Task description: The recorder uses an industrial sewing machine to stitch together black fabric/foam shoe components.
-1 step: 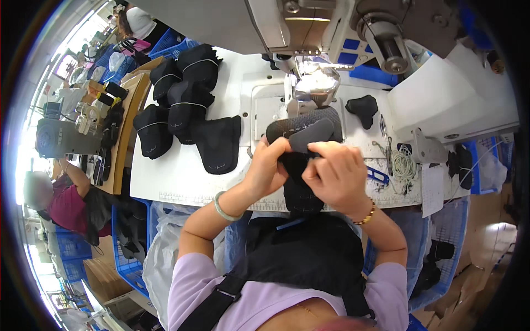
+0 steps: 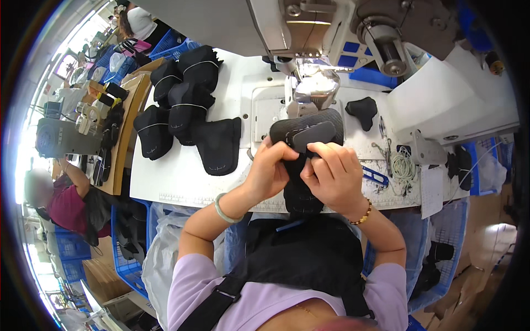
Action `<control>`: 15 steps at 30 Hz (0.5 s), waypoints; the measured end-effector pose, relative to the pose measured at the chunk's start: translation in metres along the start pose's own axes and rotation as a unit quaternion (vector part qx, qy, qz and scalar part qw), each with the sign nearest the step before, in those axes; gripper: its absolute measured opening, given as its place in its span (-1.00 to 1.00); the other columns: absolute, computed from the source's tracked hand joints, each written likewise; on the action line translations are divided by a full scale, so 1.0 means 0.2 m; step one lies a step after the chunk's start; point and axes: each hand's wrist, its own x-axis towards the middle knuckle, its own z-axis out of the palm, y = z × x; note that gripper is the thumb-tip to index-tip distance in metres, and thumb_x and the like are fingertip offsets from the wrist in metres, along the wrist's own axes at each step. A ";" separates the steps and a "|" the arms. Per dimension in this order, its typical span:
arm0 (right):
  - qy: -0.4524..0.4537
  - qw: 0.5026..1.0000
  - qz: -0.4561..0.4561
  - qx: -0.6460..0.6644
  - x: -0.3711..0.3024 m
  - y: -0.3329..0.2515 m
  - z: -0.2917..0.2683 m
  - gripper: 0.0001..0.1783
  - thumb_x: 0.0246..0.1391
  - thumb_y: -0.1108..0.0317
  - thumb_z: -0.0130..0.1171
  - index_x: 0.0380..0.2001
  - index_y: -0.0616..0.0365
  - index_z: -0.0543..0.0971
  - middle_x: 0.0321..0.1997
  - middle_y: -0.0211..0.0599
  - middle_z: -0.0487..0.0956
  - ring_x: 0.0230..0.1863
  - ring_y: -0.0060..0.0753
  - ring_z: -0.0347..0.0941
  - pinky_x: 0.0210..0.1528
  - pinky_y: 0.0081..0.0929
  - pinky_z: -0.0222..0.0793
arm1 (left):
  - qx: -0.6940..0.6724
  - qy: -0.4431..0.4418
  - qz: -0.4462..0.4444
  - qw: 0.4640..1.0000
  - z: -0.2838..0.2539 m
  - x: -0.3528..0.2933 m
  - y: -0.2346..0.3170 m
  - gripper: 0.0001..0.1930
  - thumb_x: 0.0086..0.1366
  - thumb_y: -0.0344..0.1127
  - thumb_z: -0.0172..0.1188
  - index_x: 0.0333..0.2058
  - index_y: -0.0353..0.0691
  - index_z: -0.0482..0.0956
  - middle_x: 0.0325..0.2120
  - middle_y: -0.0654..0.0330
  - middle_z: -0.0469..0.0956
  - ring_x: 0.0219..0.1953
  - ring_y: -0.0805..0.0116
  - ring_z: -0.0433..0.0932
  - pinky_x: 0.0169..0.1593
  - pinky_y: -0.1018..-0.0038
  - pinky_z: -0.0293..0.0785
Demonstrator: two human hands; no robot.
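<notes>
In front of the sewing machine [image 2: 314, 83], my two hands hold a black fabric piece [image 2: 303, 198] with a rounded textured top and a smooth dark grey patch [image 2: 317, 134]. My left hand [image 2: 269, 172] pinches its left edge just below the patch. Close beside it, my right hand [image 2: 337, 179] is closed on the right edge, fingers bent and thumb pressed in. The fingertips almost meet, and they hide the piece's middle. Its lower end hangs toward the table's front edge.
Several tied bundles of black pieces [image 2: 190, 105] lie at left beside a loose black piece [image 2: 218, 146]. At right are a small black piece [image 2: 362, 113], a blue-handled tool [image 2: 375, 175] and coiled cord [image 2: 404, 165]. Blue crates [image 2: 132, 265] stand below the table.
My right hand has shifted slightly left, closer to the left hand. The top of the black fabric piece has tilted, and more of its textured rim shows around the grey patch.
</notes>
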 end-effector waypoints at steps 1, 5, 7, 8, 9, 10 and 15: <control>0.017 1.000 0.009 -0.001 -0.01 0.00 0.02 -0.82 -0.23 0.52 0.26 -0.50 0.19 0.46 -0.14 -0.28 0.52 -0.19 -0.29 0.45 -0.17 -0.36 0.36 | 0.000 -0.004 0.003 1.000 0.00 0.01 0.00 -0.77 0.13 -0.57 -0.01 -0.21 -0.30 0.46 -0.27 0.23 0.53 -0.24 0.46 0.52 -0.11 0.54 0.44; 0.029 0.998 0.008 0.057 0.02 0.02 0.03 -0.77 -0.17 0.50 0.31 -0.42 0.20 0.46 -0.20 -0.28 0.51 -0.23 -0.27 0.45 -0.18 -0.44 0.37 | 0.085 -0.018 0.044 0.995 0.02 0.01 0.00 -0.77 0.21 -0.51 0.11 -0.13 -0.33 0.46 -0.26 0.23 0.54 -0.21 0.51 0.51 -0.11 0.54 0.45; 0.064 0.988 0.071 0.118 0.00 0.02 0.02 -0.73 -0.13 0.49 0.32 -0.36 0.20 0.44 -0.25 -0.27 0.49 -0.25 -0.31 0.46 -0.21 -0.48 0.39 | 0.107 -0.012 0.065 0.992 0.02 0.02 0.00 -0.78 0.27 -0.42 0.14 -0.13 -0.35 0.47 -0.24 0.20 0.55 -0.21 0.51 0.53 -0.13 0.54 0.48; 0.100 0.970 0.138 0.175 0.00 0.02 0.02 -0.70 -0.10 0.48 0.32 -0.30 0.20 0.43 -0.29 -0.26 0.48 -0.26 -0.34 0.46 -0.24 -0.52 0.40 | 0.119 -0.015 0.081 0.989 0.03 0.03 -0.01 -0.78 0.31 -0.38 0.12 -0.13 -0.38 0.48 -0.25 0.17 0.56 -0.23 0.50 0.54 -0.16 0.54 0.51; 0.099 0.970 0.136 0.175 0.00 0.02 0.02 -0.70 -0.10 0.48 0.32 -0.30 0.20 0.43 -0.29 -0.26 0.48 -0.26 -0.34 0.46 -0.24 -0.52 0.40 | 0.118 -0.015 0.083 0.990 0.04 0.04 -0.01 -0.78 0.31 -0.38 0.12 -0.13 -0.38 0.48 -0.25 0.17 0.56 -0.23 0.50 0.54 -0.16 0.54 0.51; 0.088 0.895 0.281 0.334 0.01 0.02 0.02 -0.72 -0.03 0.47 0.30 -0.29 0.19 0.41 -0.34 -0.33 0.47 -0.36 -0.51 0.43 -0.35 -0.62 0.38 | 0.113 -0.015 0.089 0.989 0.04 0.04 -0.01 -0.78 0.31 -0.38 0.12 -0.14 -0.38 0.49 -0.25 0.18 0.56 -0.24 0.51 0.53 -0.16 0.54 0.51; -0.002 0.747 0.464 0.476 0.06 0.04 0.00 -0.82 0.07 0.40 0.25 -0.43 0.15 0.42 -0.57 -0.57 0.43 -0.56 -0.85 0.30 -0.53 -0.82 0.19 | 0.165 -0.019 0.094 0.982 0.02 0.05 -0.01 -0.79 0.30 -0.37 0.13 -0.15 -0.38 0.49 -0.29 0.21 0.56 -0.28 0.53 0.52 -0.21 0.56 0.50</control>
